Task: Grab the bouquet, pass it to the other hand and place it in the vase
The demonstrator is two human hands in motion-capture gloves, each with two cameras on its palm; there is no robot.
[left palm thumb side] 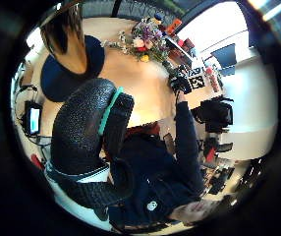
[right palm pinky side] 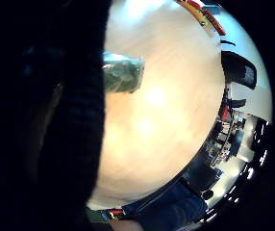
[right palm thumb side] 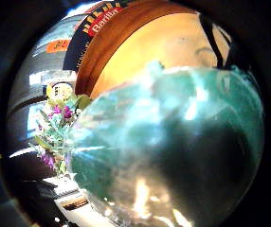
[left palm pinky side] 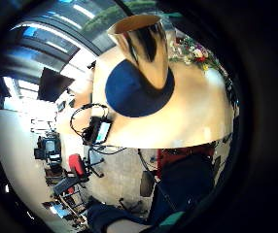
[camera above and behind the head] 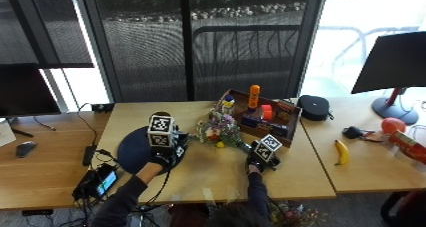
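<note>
Lying on a wooden table [camera above and behind the head: 219, 179] by dark windows [camera above and behind the head: 193, 37], the bouquet [camera above and behind the head: 219, 129] is gripped by the right hand [camera above and behind the head: 261, 157]; left hand's [camera above and behind the head: 163, 154] fingers unclear.

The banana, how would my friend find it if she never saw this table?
Start at the wooden table and go to the person's right, past the wooden box of bottles. The banana lies by itself on bare wood, beyond the seam between the tabletops. It is the only long, curved yellow thing there; its nearest neighbours are small and black or red.
</note>
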